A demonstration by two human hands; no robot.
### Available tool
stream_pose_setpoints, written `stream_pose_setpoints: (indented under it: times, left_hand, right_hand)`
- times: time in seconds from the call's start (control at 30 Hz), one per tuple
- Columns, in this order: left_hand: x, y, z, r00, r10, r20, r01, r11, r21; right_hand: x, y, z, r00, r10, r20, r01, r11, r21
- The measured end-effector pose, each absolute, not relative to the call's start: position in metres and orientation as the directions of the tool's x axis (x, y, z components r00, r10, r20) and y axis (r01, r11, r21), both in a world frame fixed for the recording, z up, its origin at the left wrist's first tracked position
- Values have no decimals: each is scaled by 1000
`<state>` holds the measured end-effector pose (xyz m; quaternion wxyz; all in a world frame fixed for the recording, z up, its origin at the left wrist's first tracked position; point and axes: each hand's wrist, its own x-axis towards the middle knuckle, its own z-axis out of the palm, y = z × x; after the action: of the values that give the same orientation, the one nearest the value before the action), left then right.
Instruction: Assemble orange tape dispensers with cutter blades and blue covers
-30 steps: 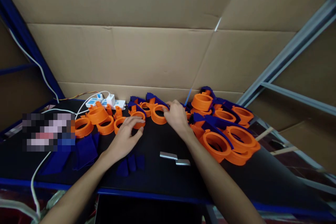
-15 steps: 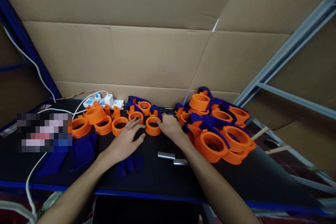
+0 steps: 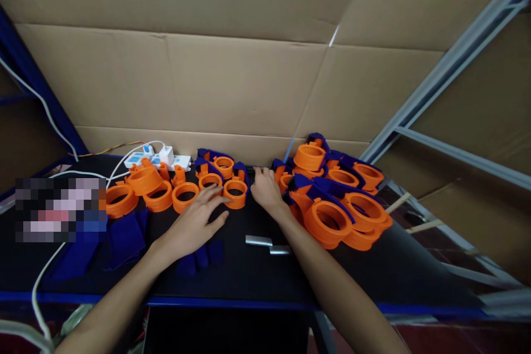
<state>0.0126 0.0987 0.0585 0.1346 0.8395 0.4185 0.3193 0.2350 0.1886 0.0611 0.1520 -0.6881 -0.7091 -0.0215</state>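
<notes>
Dozens of orange plastic rings crowd a black worktop point(image 3: 249, 271) backed by cardboard. At far left, a white cable point(image 3: 45, 274) trails past dark blue cloth pieces point(image 3: 124, 235); a white power strip point(image 3: 160, 159) lies at the back. The left hand point(image 3: 194, 221) lies flat and open, fingers spread, fingertips touching a small orange ring point(image 3: 235, 193). Just beside that ring, the right hand point(image 3: 265, 191) rests loosely open, holding nothing. Two small metal plates point(image 3: 267, 244) lie near the wrists. At right sits a heap of larger orange rings point(image 3: 332, 218) with blue parts.
</notes>
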Motion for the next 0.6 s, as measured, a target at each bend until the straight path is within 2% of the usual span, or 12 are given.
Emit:
stream_pose_setpoints:
  times: [0.17, 0.27, 0.33, 0.43, 0.5, 0.6]
  left_hand:
    - [14, 97, 61, 546, 730, 412, 597, -683, 421]
    - [12, 100, 63, 512, 736, 442, 635, -671, 382]
    - [7, 105, 63, 439, 782, 443, 753, -589, 293]
    - [-3, 111, 60, 281, 857, 432, 920, -368, 132]
    - [-9, 113, 58, 201, 878, 434, 960, -265, 93]
    - [-13, 112, 55, 171, 885, 432, 972, -223, 72]
  right_hand:
    - [238, 191, 59, -44, 948, 314, 970, 117, -215]
    - [241, 192, 58, -74, 926, 371, 951, 178, -254]
    - [241, 193, 60, -98, 900, 426, 931, 234, -280]
    - [240, 192, 64, -121, 850, 512, 893, 318, -318]
    - [237, 190, 67, -124, 818, 562, 865, 367, -343]
    - [233, 186, 69, -126, 775, 620, 818, 434, -377]
